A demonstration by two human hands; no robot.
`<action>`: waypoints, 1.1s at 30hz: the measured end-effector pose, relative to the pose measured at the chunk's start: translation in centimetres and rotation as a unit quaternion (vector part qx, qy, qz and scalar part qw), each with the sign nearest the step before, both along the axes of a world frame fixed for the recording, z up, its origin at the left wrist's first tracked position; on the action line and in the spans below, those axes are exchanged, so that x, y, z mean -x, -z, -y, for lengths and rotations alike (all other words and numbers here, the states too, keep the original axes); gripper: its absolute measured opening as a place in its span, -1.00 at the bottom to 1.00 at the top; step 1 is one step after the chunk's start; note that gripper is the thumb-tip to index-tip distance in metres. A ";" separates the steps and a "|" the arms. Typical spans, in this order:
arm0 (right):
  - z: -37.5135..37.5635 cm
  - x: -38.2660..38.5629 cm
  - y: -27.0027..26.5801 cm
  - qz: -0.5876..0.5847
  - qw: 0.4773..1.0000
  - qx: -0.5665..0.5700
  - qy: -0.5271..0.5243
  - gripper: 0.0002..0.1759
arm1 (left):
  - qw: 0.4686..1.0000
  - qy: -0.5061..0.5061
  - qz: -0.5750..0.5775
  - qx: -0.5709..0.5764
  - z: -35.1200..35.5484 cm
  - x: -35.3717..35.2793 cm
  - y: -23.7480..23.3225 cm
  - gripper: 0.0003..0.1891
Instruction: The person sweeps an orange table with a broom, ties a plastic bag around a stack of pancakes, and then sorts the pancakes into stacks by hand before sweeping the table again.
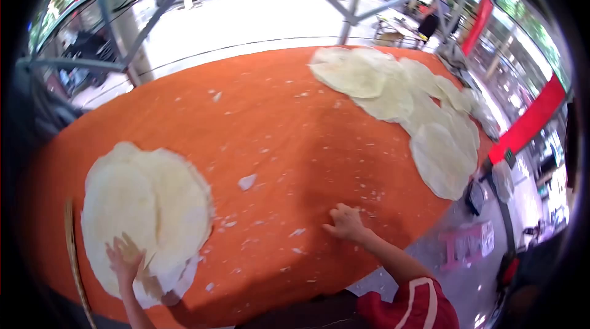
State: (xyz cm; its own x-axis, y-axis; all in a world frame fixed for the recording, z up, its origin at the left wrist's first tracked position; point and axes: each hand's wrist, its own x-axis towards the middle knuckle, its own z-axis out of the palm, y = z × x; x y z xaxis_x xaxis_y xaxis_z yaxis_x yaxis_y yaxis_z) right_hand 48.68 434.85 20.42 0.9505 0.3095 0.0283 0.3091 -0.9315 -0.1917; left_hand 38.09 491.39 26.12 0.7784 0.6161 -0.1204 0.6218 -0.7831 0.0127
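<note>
My left hand (126, 261), fingers spread, is over the lower part of a stack of thin, round, pale flatbread sheets (178, 200) on the left. Whether its palm presses on the top sheet is hard to tell. The sheets overlap with uneven edges, and a hand shadow falls on them. My right hand (347, 223) is low over the orange cloth (264, 126), right of centre, with its fingers partly bent and the thumb apart. Nothing shows in it. Small pale flakes (247, 182) lie scattered across the cloth between and around my hands.
More thin flatbread sheets (442, 157) overlap along the far right edge of the table. A slender wooden stick (74, 255) lies at the left edge. Grey metal bars (350, 18) stand behind the table. A pink stool (470, 243) is on the floor to the right.
</note>
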 end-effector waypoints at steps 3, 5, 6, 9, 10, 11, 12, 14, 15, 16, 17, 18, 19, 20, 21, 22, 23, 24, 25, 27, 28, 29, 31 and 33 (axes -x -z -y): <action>4.0 -4.6 1.9 -0.121 0.969 -0.214 0.016 -0.71 | 0.956 0.083 0.273 0.063 1.4 2.7 2.5 -0.21; 7.8 -7.6 2.6 0.017 0.985 -0.169 0.020 -0.80 | 0.953 0.113 0.266 0.088 4.9 4.5 2.8 -0.27; 9.7 -9.4 2.7 0.085 0.985 -0.145 0.023 -0.85 | 0.951 0.127 0.262 0.100 7.3 4.5 2.1 -0.29; 17.4 -15.2 2.2 0.145 0.986 -0.063 0.058 -0.89 | 0.942 0.073 0.244 0.217 15.9 4.7 3.2 -0.33; 19.8 -17.2 2.3 0.164 0.984 -0.011 0.070 -0.91 | 0.943 0.063 0.230 0.232 20.2 4.2 2.4 -0.35; 21.9 -19.0 1.8 0.193 0.978 0.047 0.069 -0.91 | 0.947 0.106 0.210 0.219 25.0 3.1 0.5 -0.40; 23.8 -20.6 1.4 0.222 0.967 0.105 0.065 -0.89 | 0.949 0.146 0.191 0.205 29.0 2.3 -0.9 -0.46; 27.4 -23.9 1.8 0.295 0.935 0.181 0.074 -0.83 | 0.950 0.170 0.150 0.216 33.6 1.7 -1.0 -0.43; 28.9 -25.6 2.6 0.332 0.915 0.216 0.080 -0.80 | 0.950 0.182 0.130 0.220 35.4 1.3 -1.1 -0.42; 30.2 -27.0 3.5 0.323 0.913 0.229 0.094 -0.80 | 0.947 0.189 0.132 0.224 36.7 0.9 -1.2 -0.42; 30.8 -28.0 3.3 0.338 0.910 0.229 0.076 -0.79 | 0.943 0.198 0.134 0.229 37.9 0.5 -1.2 -0.42; 31.3 -28.9 3.2 0.352 0.905 0.231 0.059 -0.78 | 0.940 0.209 0.135 0.236 38.9 0.0 -1.2 -0.42; 31.9 -29.5 3.0 0.363 0.901 0.234 0.043 -0.77 | 0.943 0.193 0.123 0.241 39.9 -0.7 -1.4 -0.42; 32.1 -30.3 3.1 0.337 0.912 0.229 0.038 -0.81 | 0.946 0.178 0.113 0.247 40.9 -1.5 -1.4 -0.43; 32.5 -31.1 3.0 0.286 0.929 0.236 -0.010 -0.84 | 0.948 0.162 0.101 0.253 41.9 -2.3 -1.4 -0.43; 32.9 -32.0 2.7 0.234 0.940 0.241 -0.058 -0.86 | 0.939 0.163 0.107 0.284 43.1 -3.4 -1.3 -0.44; 33.0 -32.7 2.4 0.180 0.947 0.244 -0.106 -0.89 | 0.928 0.163 0.113 0.314 44.3 -5.0 -1.0 -0.45; 33.0 -33.2 1.9 0.188 0.950 0.214 -0.125 -0.90 | 0.917 0.163 0.118 0.343 45.2 -6.5 -0.4 -0.46; 33.0 -33.6 1.4 0.195 0.952 0.185 -0.144 -0.92 | 0.889 0.159 0.118 0.413 45.9 -7.8 0.7 -0.43; 32.1 -33.4 -0.1 0.202 0.951 0.132 -0.194 -0.94 | 0.816 0.143 0.115 0.547 47.6 -10.3 3.3 -0.36; 31.0 -32.7 -0.9 0.202 0.947 0.106 -0.226 -0.95 | 0.782 0.122 0.102 0.603 49.8 -12.0 2.9 -0.37; 29.5 -31.1 -1.1 0.159 0.953 -0.021 -0.255 -0.94 | 0.744 0.098 0.089 0.655 52.2 -14.1 2.2 -0.38; 26.8 -25.3 -1.0 0.101 0.930 -0.140 -0.324 -0.89 | 0.632 0.012 0.094 0.769 54.8 -17.0 3.7 -0.40; 24.2 -19.1 -4.0 0.060 0.933 0.007 -0.355 -0.82 | 0.410 -0.092 0.097 0.902 57.0 -19.5 4.8 -0.37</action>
